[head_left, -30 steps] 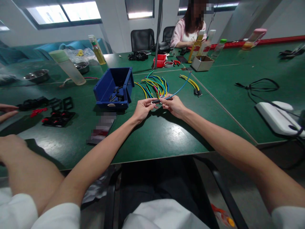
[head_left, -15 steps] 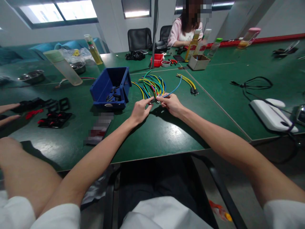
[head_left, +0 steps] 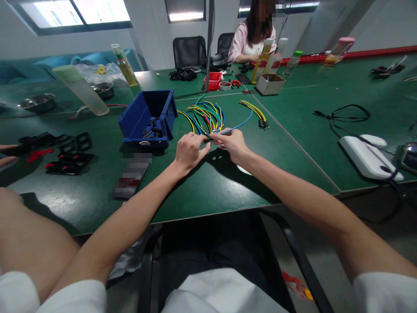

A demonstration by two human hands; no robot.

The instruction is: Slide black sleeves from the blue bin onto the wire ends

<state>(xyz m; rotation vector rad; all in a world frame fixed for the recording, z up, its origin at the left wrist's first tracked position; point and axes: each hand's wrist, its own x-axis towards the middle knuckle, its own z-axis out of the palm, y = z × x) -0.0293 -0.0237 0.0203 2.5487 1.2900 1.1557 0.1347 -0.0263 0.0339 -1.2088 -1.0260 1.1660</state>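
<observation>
My right hand (head_left: 235,144) pinches a blue wire (head_left: 243,124), whose free end curves up to the right. Fingertips of my left hand (head_left: 189,150) are closed on a small black sleeve (head_left: 207,140), which meets the wire's end between the two hands. Just beyond my fingers lies a fanned bundle of yellow, green, blue and red wires (head_left: 208,114) with metal ring ends. To its right, a few yellow wires (head_left: 257,108) have black sleeves (head_left: 263,124) on their near ends. A blue bin (head_left: 128,128) left of the bundle holds several loose black sleeves (head_left: 151,130).
At far left, another person's hands (head_left: 8,160) are beside black plastic parts (head_left: 70,163). A dark flat packet (head_left: 132,178) lies near my left forearm. A metal pole (head_left: 209,52), red tray (head_left: 213,81) and cardboard box (head_left: 270,84) stand behind; a white device (head_left: 368,156) lies right.
My hands stay together at nearly the same place; my left fingers have shifted slightly around the black sleeve. The blue wire's free end has swung a little to the right.
</observation>
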